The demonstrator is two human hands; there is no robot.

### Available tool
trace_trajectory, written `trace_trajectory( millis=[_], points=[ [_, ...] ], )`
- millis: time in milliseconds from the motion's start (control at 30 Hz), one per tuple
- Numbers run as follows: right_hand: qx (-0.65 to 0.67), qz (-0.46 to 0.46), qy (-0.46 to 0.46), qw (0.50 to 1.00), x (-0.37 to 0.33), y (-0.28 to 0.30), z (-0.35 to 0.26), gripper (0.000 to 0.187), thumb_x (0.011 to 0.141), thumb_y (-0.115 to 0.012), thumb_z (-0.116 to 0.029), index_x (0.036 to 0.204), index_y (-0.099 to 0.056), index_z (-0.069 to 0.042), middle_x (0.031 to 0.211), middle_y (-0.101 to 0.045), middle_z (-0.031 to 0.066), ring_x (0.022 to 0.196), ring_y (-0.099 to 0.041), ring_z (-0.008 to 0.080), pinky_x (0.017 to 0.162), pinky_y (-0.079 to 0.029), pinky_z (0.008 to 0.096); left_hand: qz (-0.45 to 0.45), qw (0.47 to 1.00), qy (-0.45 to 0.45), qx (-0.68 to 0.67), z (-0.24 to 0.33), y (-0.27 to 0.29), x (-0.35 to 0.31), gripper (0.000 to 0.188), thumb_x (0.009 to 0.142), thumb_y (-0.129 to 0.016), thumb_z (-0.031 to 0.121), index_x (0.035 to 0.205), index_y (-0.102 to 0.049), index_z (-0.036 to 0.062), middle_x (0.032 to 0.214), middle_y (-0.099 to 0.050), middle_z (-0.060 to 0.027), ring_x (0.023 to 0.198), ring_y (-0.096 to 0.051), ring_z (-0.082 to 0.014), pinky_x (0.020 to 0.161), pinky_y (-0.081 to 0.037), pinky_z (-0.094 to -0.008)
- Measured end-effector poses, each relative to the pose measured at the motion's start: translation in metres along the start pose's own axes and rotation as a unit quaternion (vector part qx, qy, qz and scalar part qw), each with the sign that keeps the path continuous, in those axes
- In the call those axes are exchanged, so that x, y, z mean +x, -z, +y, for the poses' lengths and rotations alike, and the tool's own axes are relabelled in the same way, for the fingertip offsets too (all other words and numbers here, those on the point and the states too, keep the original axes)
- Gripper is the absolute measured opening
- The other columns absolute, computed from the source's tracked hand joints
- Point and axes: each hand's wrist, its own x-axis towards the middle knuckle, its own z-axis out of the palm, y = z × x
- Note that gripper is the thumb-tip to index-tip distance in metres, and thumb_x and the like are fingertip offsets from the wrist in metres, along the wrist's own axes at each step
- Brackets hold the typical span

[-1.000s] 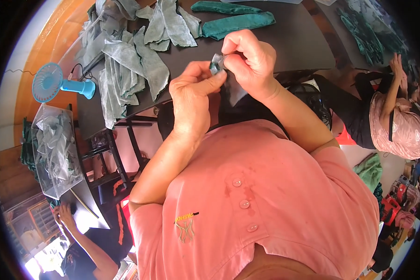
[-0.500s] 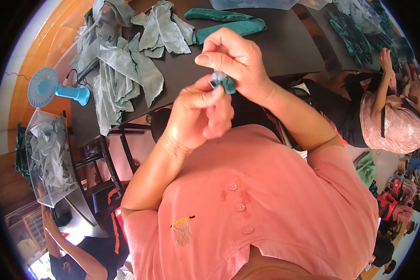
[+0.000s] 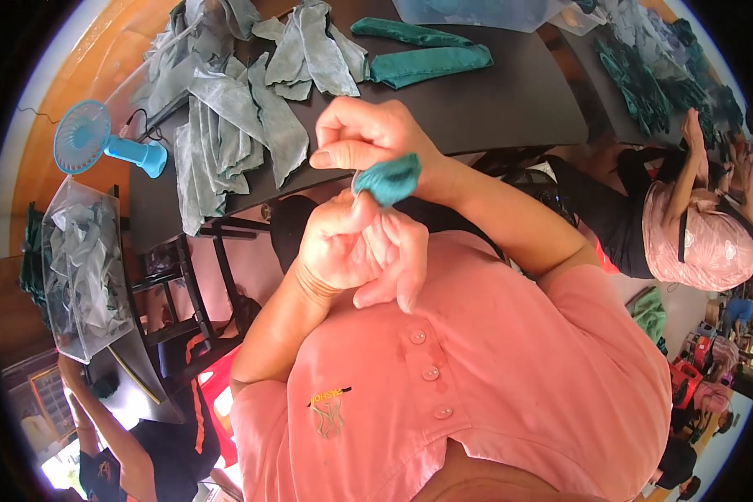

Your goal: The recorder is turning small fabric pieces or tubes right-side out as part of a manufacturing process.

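Observation:
Above my chest, my left hand (image 3: 361,251) pinches a small gathered piece of teal-green velvety cloth (image 3: 389,179) near the thumb tip. Its other fingers are loosely curled, away from the cloth. My right hand (image 3: 375,132) is just above it, closed with thumb and forefinger pressed together. Anything in that pinch is too small to make out. Part of the cloth lies in front of my right wrist. On the dark table beyond lie two long green velvet strips (image 3: 431,65) and a spread of grey-green fabric pieces (image 3: 217,138).
A blue fan (image 3: 113,142) stands at the table's left end, above a clear bin of grey fabric (image 3: 88,268). Another clear bin (image 3: 477,12) is at the far edge. Co-workers sit at left and right; more green fabric (image 3: 636,84) lies at upper right.
My right hand has shifted left and downward. The green cloth now shows a broader side, and my left hand's lower fingers have loosened. The view has tilted slightly.

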Motion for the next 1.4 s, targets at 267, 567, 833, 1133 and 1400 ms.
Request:
trace_trajectory(
  millis=[267,567,833,1133,1400],
  points=[
    [-0.059,0.037,0.218,0.973,-0.016,0.061,-0.046,0.026,0.071,-0.073,0.004,0.095,-0.062,0.003,0.085,-0.062,0.0109,0.069,-0.052,0.0157,0.061,-0.041,0.0261,0.169,0.969,-0.127,0.126,0.014,0.001,-0.008,0.06,0.098,-0.046,0.046,0.103,-0.059,-0.0121,0.087,-0.063,-0.0318,0.044,-0.055,-0.0265,0.042,-0.046,-0.0317],
    [-0.327,-0.037,0.274,0.904,-0.011,0.061,-0.041,0.03,0.063,-0.075,-0.008,0.08,-0.05,-0.009,0.072,-0.049,0.0037,0.062,-0.055,0.0233,0.049,-0.043,0.0351,0.299,0.934,-0.116,0.157,0.008,-0.007,0.002,0.059,0.096,-0.049,0.044,0.1,-0.062,-0.014,0.091,-0.065,-0.0297,0.052,-0.058,-0.0258,0.042,-0.044,-0.0322],
    [-0.266,-0.102,0.217,0.934,-0.036,0.082,-0.027,0.03,0.069,-0.077,-0.006,0.078,-0.049,-0.004,0.067,-0.043,0.0049,0.052,-0.044,0.0232,0.046,-0.033,0.0341,0.366,0.877,0.048,0.309,0.018,-0.022,-0.014,0.051,0.092,-0.06,0.043,0.086,-0.067,-0.0071,0.082,-0.068,-0.0148,0.057,-0.061,-0.0163,0.05,-0.046,-0.026],
    [0.061,-0.103,-0.335,0.935,-0.054,0.061,-0.031,0.024,0.088,-0.063,-0.027,0.084,-0.06,-0.003,0.071,-0.054,0.0011,0.061,-0.052,0.0101,0.054,-0.04,0.0238,0.401,0.84,0.02,0.364,0.001,-0.008,-0.012,0.045,0.092,-0.06,0.038,0.088,-0.067,-0.0058,0.084,-0.068,-0.0192,0.057,-0.06,-0.0183,0.05,-0.046,-0.0286],
    [0.174,0.112,-0.265,0.942,-0.046,0.091,-0.037,0.021,0.081,-0.065,-0.011,0.065,-0.053,-0.002,0.057,-0.049,0.0026,0.047,-0.045,0.0106,0.044,-0.035,0.0277,0.461,0.849,-0.09,0.241,0.011,-0.006,-0.017,0.04,0.095,-0.054,0.03,0.102,-0.067,-0.008,0.084,-0.066,-0.0182,0.054,-0.057,-0.0195,0.049,-0.045,-0.0303]
  ],
)
